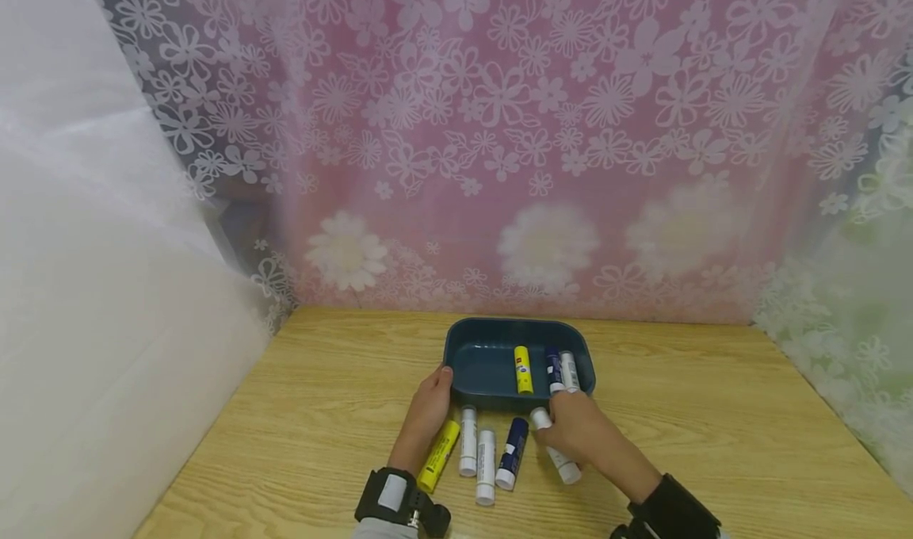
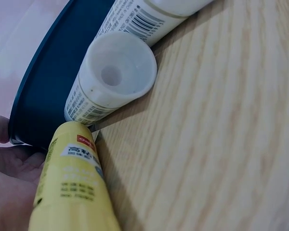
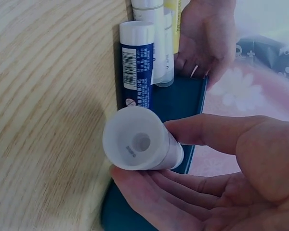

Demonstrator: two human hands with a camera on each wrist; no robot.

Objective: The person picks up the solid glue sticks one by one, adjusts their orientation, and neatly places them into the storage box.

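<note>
Two hands are at one dark teal tray (image 1: 479,366): the left hand (image 1: 429,404) grips its wall at eight o'clock, and the right hand (image 1: 583,430), at five o'clock, pinches a white glue stick (image 1: 563,463) just outside. Inside, a yellow stick (image 1: 524,370) lies near the centre, and a blue stick (image 1: 553,366) with another white stick (image 1: 568,369) at three o'clock. The pinched one slants, its round hollow end pointing to five o'clock.
</note>
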